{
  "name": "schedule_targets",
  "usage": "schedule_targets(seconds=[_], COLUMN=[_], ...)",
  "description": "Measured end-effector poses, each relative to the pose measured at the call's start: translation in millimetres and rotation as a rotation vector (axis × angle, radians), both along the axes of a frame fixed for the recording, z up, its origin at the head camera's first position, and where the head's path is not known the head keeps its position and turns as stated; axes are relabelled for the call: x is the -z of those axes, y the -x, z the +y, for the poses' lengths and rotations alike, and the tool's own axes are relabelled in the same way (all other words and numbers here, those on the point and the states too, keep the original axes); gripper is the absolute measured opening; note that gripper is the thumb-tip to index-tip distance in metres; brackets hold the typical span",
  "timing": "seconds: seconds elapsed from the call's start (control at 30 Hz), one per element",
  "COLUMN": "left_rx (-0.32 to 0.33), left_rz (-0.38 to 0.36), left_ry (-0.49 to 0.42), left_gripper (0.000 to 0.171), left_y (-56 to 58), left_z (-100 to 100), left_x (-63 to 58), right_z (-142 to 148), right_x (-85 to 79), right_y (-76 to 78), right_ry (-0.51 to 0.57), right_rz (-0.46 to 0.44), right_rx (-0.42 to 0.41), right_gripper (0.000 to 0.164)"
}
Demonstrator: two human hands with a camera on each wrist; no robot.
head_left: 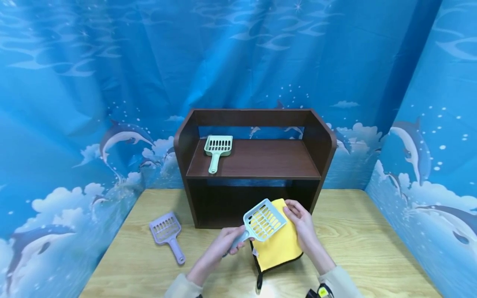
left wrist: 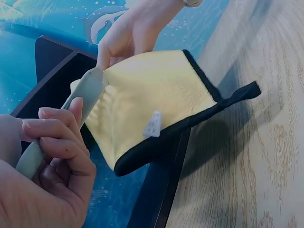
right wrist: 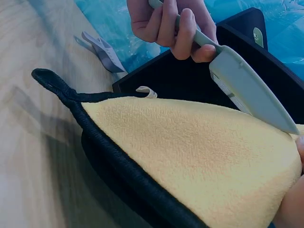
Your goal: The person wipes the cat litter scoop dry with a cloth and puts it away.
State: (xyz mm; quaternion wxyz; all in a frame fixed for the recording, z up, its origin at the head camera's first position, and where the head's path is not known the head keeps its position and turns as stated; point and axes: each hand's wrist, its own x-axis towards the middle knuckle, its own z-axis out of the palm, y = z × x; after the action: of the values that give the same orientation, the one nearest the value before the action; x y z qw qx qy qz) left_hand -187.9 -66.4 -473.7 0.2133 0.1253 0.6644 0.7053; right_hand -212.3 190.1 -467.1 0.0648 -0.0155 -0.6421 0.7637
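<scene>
My left hand (head_left: 232, 240) grips the handle of a pale blue litter scoop (head_left: 246, 218), its slotted head tilted up over a yellow cloth (head_left: 277, 252). The cloth has black edging, a hanging loop and a small white tag (left wrist: 153, 124). At the cloth's upper right, my right hand (head_left: 302, 227) holds it with the thumb on the near face; the fingers behind are partly hidden. In the right wrist view the rim of the scoop (right wrist: 251, 90) meets or nearly meets the cloth (right wrist: 190, 147). Both things are held above the table, in front of the shelf.
A dark brown two-tier shelf (head_left: 257, 155) stands at the back of the wooden table (head_left: 357, 240). On its upper board, at the left, lies a green litter scoop (head_left: 215, 160). A purple litter scoop (head_left: 172, 238) rests on the table to the left. Blue dolphin-print curtains (head_left: 238, 54) surround the table.
</scene>
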Motion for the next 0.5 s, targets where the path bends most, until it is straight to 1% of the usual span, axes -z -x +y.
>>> schedule_targets(seconds=[0.27,0.37,0.5], left_rx=[-0.033,-0.015,0.023], left_rz=[0.002,0.011,0.027], left_ry=[-0.013,-0.003,0.016], left_gripper=[0.048,0.048,0.047], left_y=[3.2,2.9,2.8], left_z=[-0.4,-0.1,1.2], left_x=[2.0,1.2,0.5], right_z=[11.1,12.8,12.2], right_x=[4.4,3.6,-0.3], right_y=[-15.1,-15.4,-10.2], right_ry=[0.031,0.034,0.005], right_rz=[-0.030,-0.037,-0.033], right_rx=[-0.032,-0.036,-0.019], right_gripper=[0.020,0.020,0.024])
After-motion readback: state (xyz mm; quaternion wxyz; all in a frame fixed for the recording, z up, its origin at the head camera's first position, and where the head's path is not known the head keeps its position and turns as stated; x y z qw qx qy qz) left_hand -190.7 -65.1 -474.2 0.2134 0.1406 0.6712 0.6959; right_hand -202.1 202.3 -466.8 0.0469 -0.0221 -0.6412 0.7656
